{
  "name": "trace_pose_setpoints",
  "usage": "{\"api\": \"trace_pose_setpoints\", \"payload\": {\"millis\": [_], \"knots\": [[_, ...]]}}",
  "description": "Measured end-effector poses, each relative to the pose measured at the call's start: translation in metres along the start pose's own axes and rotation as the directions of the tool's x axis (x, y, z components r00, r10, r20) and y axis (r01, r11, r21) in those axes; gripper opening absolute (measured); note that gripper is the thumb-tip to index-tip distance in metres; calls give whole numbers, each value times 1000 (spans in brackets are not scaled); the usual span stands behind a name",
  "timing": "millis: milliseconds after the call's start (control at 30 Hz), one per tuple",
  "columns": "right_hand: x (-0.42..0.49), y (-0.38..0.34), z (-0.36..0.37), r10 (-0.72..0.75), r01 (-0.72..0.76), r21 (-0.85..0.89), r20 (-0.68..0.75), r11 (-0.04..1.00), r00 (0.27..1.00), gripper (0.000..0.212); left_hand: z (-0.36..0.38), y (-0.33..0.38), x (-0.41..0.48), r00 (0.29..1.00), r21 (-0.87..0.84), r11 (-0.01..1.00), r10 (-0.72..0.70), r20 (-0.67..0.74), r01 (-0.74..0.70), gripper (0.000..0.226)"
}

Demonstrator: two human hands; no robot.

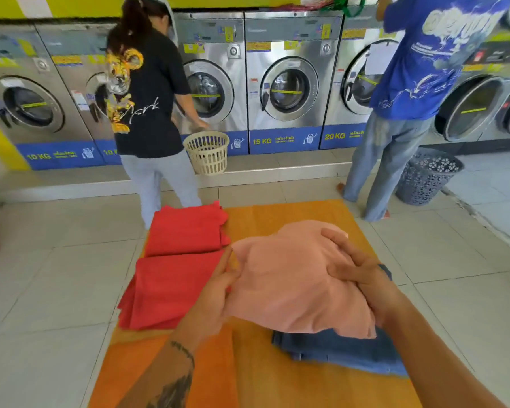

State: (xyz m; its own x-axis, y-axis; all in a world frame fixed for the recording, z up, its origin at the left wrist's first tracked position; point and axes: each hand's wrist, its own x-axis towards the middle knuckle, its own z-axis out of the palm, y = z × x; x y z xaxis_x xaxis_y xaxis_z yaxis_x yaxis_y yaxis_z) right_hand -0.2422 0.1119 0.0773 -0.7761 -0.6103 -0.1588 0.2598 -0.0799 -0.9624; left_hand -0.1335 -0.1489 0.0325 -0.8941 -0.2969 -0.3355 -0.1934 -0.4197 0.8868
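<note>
A folded pink cloth (289,278) is held up over an orange mat (277,378) on the tiled floor. My left hand (215,293) grips its left edge, with the thumb on top. My right hand (357,272) holds its right side, fingers spread over the top. Under the cloth lies a folded blue denim piece (345,351). Two folded red cloths lie on the mat's left, one far (186,228) and one near (171,290).
A row of steel washing machines (286,83) lines the far wall. A person in a black shirt (147,107) stands by a cream laundry basket (208,151). A person in a blue shirt (409,69) stands by a dark basket (427,175) at the right.
</note>
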Motion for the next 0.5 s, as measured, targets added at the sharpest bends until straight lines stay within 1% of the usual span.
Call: {"api": "trace_pose_setpoints", "payload": {"millis": [33,67,100,167,200,267,333,400,500], "knots": [[-6,9,8,28,-28,-18,6,999,1000,68,-11,-5,-15,998,-84,995,-51,34,53,64],[-12,18,16,56,-56,-31,4,998,998,68,-20,-10,-30,995,-120,989,-83,50,89,72],[-17,29,22,80,-80,-33,-3,996,997,66,-28,-16,-42,994,-109,989,-100,50,105,78],[-28,48,35,120,-121,-51,-26,991,992,61,-43,-26,-63,996,-7,996,-84,6,84,85],[-33,56,43,138,-142,-96,-47,985,989,59,-52,-29,-72,998,51,997,-59,-27,60,85],[-40,70,62,157,-176,-248,-95,953,983,59,-74,-30,-88,998,184,983,0,-65,12,82],[-42,82,85,162,-198,-365,-127,910,978,61,-98,-25,-104,995,328,945,45,-86,-14,77],[-41,92,111,173,-206,-391,-120,897,978,62,-122,-20,-116,991,411,911,88,-98,-41,69],[-37,102,146,168,-186,-399,-81,898,982,64,-159,-14,-130,971,489,865,200,-133,-112,53]]}}
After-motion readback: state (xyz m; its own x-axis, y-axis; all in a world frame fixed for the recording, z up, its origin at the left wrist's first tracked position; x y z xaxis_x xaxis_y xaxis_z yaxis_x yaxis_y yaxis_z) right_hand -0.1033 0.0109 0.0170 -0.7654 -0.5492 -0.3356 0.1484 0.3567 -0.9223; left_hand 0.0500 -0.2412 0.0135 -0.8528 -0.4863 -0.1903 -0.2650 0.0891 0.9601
